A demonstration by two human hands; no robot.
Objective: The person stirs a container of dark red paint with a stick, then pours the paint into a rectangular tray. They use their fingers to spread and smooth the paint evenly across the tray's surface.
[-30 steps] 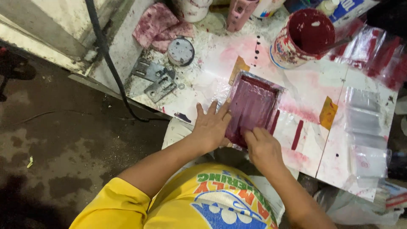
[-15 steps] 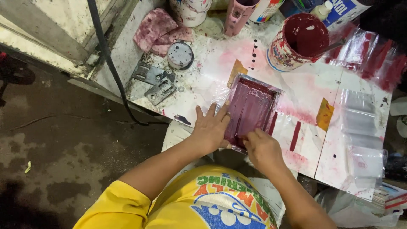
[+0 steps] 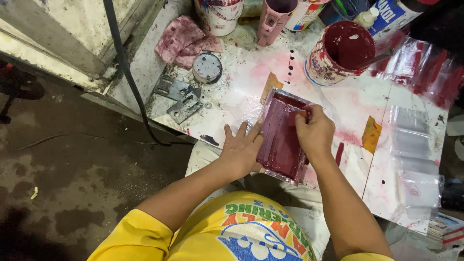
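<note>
Both hands flat & open on dark-red tray (image 3: 280,140): L hand (image 3: 243,150) at left edge, R hand (image 3: 314,133) on top.

The tray (image 3: 282,137) looks like thin plastic, glossy with wet dark-red paint. The table (image 3: 241,92) is a matt white board, stained pink and speckled. The can (image 3: 338,53) is metal, its inside coated wet red. The rag (image 3: 181,41) is soft, blotched cloth. The brackets (image 3: 179,99) are dull grey metal.
</note>
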